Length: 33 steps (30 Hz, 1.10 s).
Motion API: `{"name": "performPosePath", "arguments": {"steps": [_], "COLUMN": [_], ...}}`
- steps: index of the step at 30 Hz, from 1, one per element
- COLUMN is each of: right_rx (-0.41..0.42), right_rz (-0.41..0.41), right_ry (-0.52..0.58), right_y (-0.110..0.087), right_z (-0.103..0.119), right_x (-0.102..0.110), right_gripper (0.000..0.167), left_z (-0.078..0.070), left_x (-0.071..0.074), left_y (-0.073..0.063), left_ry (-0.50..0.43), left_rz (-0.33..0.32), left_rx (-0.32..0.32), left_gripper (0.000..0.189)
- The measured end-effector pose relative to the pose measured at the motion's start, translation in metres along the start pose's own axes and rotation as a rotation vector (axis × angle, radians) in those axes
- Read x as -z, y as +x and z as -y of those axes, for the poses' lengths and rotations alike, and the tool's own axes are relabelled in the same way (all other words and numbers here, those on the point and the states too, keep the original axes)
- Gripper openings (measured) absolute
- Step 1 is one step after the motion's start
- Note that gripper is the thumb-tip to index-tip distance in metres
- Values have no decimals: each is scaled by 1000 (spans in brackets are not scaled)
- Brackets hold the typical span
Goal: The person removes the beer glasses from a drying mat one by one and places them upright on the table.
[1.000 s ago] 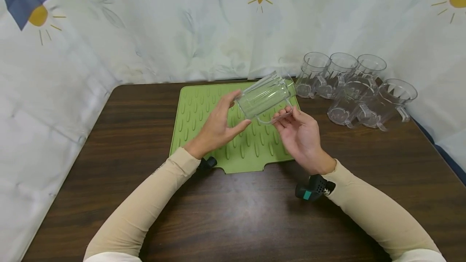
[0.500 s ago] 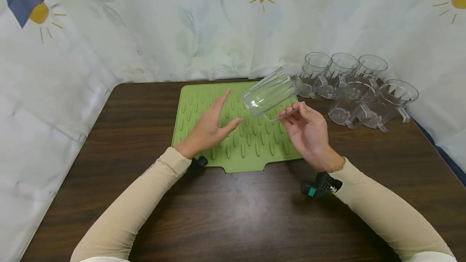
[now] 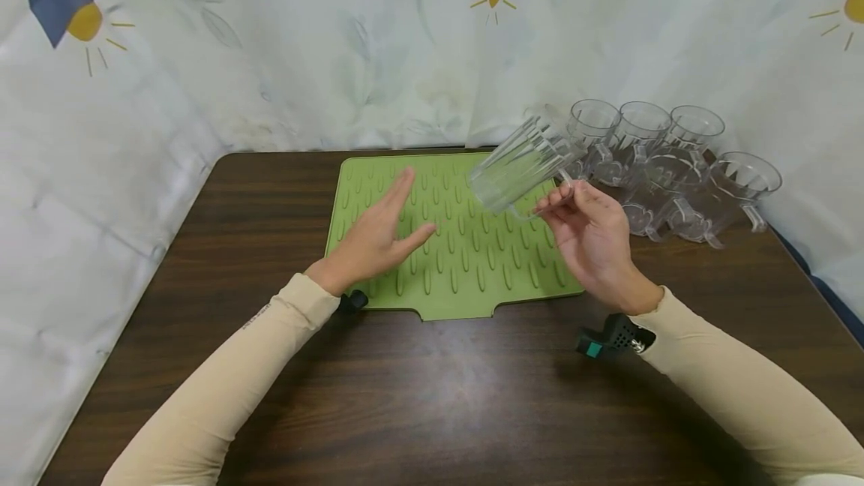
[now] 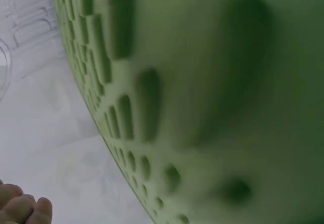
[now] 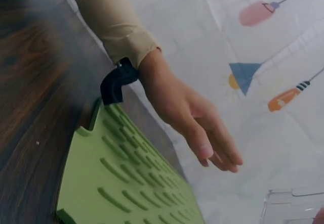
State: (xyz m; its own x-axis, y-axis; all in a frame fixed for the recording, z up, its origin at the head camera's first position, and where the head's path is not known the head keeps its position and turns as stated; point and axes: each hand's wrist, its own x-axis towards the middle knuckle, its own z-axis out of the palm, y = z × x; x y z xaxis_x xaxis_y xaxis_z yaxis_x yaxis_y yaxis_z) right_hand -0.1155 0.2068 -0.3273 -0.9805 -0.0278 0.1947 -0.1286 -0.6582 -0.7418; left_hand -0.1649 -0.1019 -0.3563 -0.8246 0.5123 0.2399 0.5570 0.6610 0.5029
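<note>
My right hand point(image 3: 594, 246) pinches the handle of a clear ribbed mug point(image 3: 520, 163) between thumb and fingers. The mug is tilted, its base end down to the left, over the right part of a green ridged mat point(image 3: 452, 268). Only a corner of the clear mug point(image 5: 288, 206) shows at the bottom right of the right wrist view. My left hand point(image 3: 371, 238) holds nothing and hovers over the left part of the mat, its thumb spread away from straight fingers. That same left hand point(image 5: 185, 113) is seen from the side in the right wrist view.
Several clear mugs stand upright in a group at the back right, among them a front right mug point(image 3: 739, 178). The mat lies on a dark wooden table point(image 3: 432, 388). A white patterned curtain point(image 3: 304, 58) closes off the back and sides.
My left hand has let go of the mug and drawn back to the left. The right hand has carried the mug a little to the right, toward the other mugs.
</note>
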Motion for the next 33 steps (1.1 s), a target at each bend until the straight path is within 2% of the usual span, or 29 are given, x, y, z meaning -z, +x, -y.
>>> {"name": "performPosePath", "arguments": {"steps": [11,17,21,25,33], "right_rx": [68,86,91,111,147], "right_rz": [14,24,33,47,55], "right_ry": [-76,-101,-91,-69,-33], "right_y": [1,0,-2,-3,-5], "right_z": [8,13,18,23,29], "right_x": [10,17,22,27,35], "right_gripper": [32,31,30,30,26], "left_z": [14,22,27,32,41], "left_x": [14,21,24,28,35], "left_y": [-13,-20,-25,-30,-41], "left_ry": [110,193,244,262,260], "left_rz": [119,147,155,163,195], "left_rx": [84,115,107,104,142], "left_gripper": [97,98,98,98,100]}}
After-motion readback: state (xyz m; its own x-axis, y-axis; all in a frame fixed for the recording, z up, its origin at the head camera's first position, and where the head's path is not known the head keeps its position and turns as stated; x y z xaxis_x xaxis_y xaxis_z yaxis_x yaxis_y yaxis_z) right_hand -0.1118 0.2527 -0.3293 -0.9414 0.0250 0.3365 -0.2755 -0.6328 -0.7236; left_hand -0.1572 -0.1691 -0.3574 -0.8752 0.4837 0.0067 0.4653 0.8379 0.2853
